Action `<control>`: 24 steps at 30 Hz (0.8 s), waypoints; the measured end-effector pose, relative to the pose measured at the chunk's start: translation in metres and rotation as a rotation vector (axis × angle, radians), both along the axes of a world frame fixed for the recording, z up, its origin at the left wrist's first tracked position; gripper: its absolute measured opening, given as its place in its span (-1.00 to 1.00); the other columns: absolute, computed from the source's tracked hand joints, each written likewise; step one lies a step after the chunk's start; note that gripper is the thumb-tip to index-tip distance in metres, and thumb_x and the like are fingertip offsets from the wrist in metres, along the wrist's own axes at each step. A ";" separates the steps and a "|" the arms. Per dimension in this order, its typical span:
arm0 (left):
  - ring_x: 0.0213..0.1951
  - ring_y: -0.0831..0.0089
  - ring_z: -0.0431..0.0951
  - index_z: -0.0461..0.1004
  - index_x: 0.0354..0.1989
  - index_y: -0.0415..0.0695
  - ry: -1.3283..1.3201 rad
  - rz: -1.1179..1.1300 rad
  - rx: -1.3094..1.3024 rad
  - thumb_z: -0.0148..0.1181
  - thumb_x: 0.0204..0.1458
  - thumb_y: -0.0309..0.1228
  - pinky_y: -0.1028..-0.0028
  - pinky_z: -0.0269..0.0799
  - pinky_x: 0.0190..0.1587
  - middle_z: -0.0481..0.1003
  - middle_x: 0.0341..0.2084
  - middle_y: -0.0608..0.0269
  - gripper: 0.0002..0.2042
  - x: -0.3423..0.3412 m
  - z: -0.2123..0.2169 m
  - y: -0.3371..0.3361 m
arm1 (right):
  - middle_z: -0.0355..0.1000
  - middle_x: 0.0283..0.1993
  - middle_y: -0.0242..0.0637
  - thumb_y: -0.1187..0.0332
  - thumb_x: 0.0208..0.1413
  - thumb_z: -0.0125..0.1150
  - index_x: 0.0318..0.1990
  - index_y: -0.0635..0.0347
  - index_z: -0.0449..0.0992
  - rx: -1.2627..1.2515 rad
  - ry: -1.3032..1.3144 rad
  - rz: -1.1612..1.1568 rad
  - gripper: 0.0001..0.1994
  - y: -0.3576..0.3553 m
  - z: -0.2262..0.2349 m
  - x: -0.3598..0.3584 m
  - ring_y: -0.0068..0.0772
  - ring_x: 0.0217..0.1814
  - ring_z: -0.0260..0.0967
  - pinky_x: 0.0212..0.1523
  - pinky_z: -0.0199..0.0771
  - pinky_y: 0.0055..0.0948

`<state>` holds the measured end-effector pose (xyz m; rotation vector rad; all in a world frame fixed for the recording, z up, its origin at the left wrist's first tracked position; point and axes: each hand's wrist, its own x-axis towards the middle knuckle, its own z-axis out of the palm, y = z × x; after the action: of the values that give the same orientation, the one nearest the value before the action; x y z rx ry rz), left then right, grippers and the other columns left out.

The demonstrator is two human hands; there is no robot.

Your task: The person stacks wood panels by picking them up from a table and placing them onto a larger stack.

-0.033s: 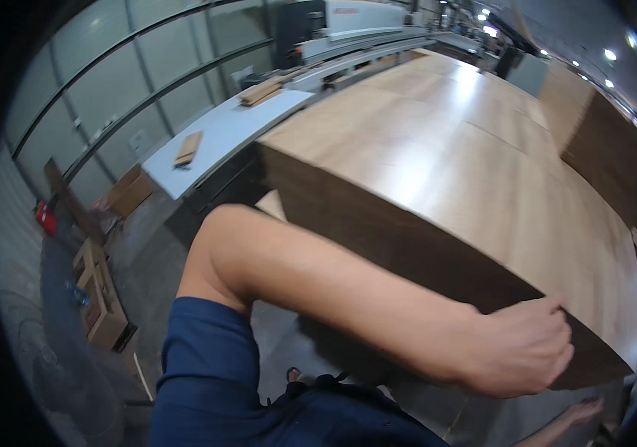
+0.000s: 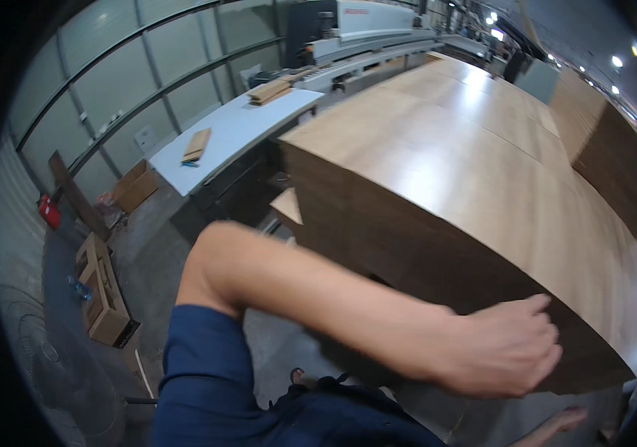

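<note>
One hand (image 2: 503, 349) hangs above floor (image 2: 493, 419), beside stack edge (image 2: 443, 219).

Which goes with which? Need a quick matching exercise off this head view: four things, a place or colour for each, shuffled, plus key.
Things
1. Left hand
2. Right hand
3. Sleeve
4. Table

Places and colours
A. Dark blue
B. Pale on top, bearing wooden strips
C. In front of the near side of the wooden stack
D. Near the picture's lower right corner

Pairs: 1-C, 2-D, 3-A, 4-B
</note>
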<state>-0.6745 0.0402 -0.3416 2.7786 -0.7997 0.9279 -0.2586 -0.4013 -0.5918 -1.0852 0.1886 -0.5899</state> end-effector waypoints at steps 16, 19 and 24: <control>-0.17 0.46 0.65 0.58 -0.03 -0.27 -0.002 0.915 -1.249 0.25 0.13 -0.44 0.48 0.54 -0.09 0.65 -0.18 0.08 -0.74 -0.382 -0.186 0.336 | 0.58 -0.10 -0.15 0.09 0.23 0.21 0.10 0.27 0.53 -1.272 -0.037 2.123 -0.54 0.620 -0.171 -0.552 -0.39 -0.15 0.49 -0.09 0.48 -0.41; -0.22 0.53 0.62 0.58 -0.03 -0.28 0.085 0.960 -1.330 0.24 0.14 -0.42 0.51 0.53 -0.12 0.66 -0.22 0.13 -0.73 -0.395 -0.220 0.413 | 0.57 -0.08 -0.24 0.10 0.24 0.21 0.12 0.29 0.52 -1.221 -0.045 2.141 -0.54 0.688 -0.176 -0.596 -0.45 -0.11 0.47 -0.06 0.47 -0.41; -0.26 0.45 0.65 0.57 -0.05 -0.28 0.197 1.117 -1.086 0.25 0.09 -0.29 0.46 0.52 -0.17 0.64 -0.27 0.05 -0.66 -0.420 -0.254 0.584 | 0.57 -0.03 -0.04 0.06 0.20 0.20 0.09 0.31 0.52 -1.187 -0.046 2.126 -0.51 0.809 -0.184 -0.648 -0.22 -0.09 0.54 -0.02 0.49 -0.31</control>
<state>-1.0946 0.6246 -0.5955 2.0165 1.1047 0.7490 -0.9067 0.4082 -0.7756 -1.6498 -1.4136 1.3958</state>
